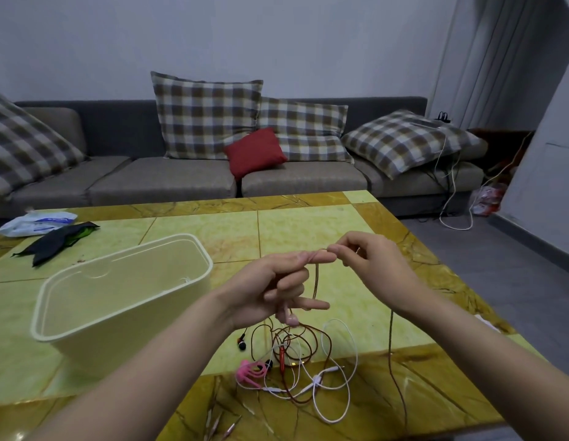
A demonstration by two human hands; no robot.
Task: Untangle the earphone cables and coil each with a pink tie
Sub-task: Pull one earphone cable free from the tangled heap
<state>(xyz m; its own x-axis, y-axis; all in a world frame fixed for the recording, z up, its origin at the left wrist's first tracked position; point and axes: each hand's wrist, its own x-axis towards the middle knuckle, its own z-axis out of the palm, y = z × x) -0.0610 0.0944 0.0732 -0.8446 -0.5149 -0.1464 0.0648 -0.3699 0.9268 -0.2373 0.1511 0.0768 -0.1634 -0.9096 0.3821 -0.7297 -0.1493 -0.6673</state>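
Marble table [308,230], cream bin [85,348] beside tangled cables [316,379]

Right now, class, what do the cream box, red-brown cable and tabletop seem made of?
The cream box: smooth moulded plastic, soft sheen. The red-brown cable: probably braided fabric sleeve, finely textured. The tabletop: polished stone or stone-look tile, veined, reflective.

Cream bin [124,335] on green-tiled table [295,224]

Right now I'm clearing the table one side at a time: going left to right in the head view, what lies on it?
In order: plastic bag → cream box → pink tie → white earphone cable.
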